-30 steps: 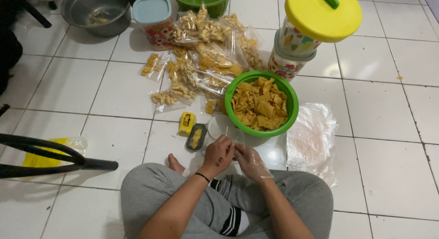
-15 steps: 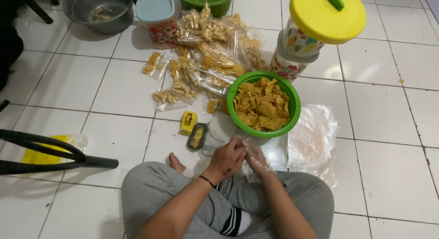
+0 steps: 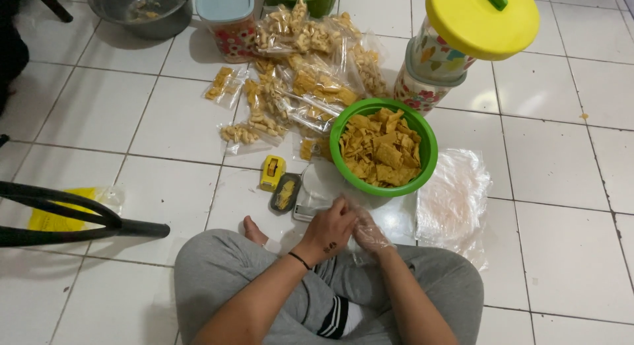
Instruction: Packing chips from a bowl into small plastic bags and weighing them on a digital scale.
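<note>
We note the left hand [image 3: 328, 229] bare and the right hand [image 3: 367, 231] in a thin plastic glove, pressed together above the lap; whether they grip anything we cannot tell. The green bowl [image 3: 422, 130] of chips [image 3: 381, 149] sits just ahead, brimful. A careless reach could tip it or scatter chips onto the tiled floor [image 3: 555, 160].

Seated cross-legged, the person held both forearms forward over the lap, converging just on the near side of the green bowl [image 3: 383, 149]. The left hand [image 3: 328, 231], bare, with a dark band at the wrist, lay curled, knuckles up, against the right hand [image 3: 368, 231], which wore a clear plastic glove. A bare foot [image 3: 253, 230] showed beside the left knee.
</note>
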